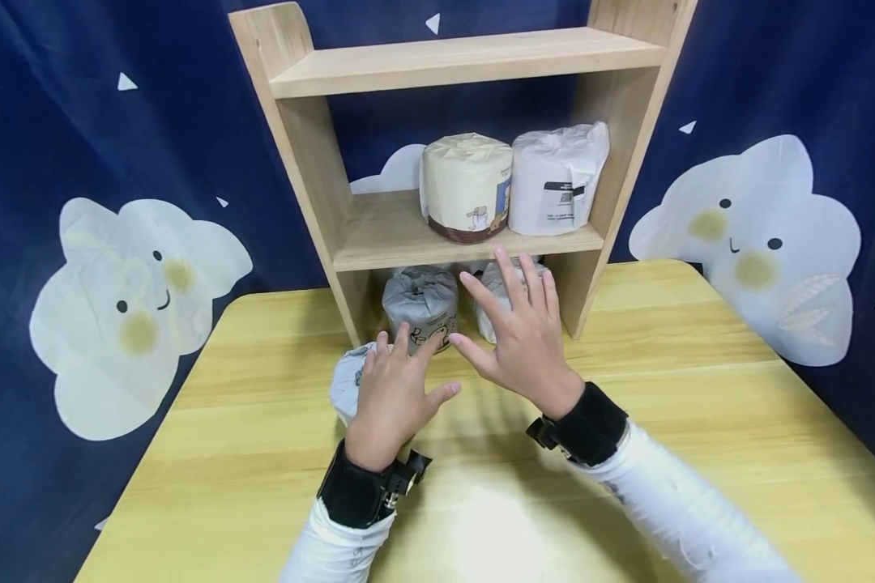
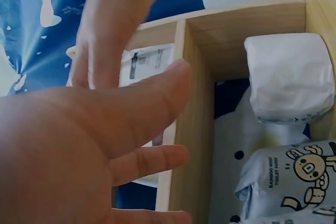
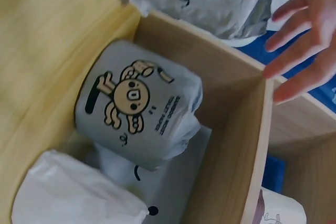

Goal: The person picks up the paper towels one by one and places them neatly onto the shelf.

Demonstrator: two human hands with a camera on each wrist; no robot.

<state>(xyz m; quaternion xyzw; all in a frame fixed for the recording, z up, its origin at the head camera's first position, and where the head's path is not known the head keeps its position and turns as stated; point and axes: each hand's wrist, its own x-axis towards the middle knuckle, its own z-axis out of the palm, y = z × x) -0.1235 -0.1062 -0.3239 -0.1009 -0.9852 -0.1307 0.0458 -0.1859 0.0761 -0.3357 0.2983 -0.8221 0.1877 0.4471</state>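
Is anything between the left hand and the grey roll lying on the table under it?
Nothing visible. The left hand hovers open right over the grey roll on the table; whether they touch, I cannot tell. The right hand is off to the side.

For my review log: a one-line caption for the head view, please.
Both open hands, left hand and right hand, hover before wrapped paper rolls under a wooden shelf.

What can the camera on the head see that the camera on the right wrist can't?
Only the head view shows both hands, the left hand and the right hand, open, plus the yellow table, the cream roll and the shelf's top board. Only the right wrist view shows the cartoon print on the grey roll in full. Both show that grey roll, the white roll beside it and the wooden shelf.
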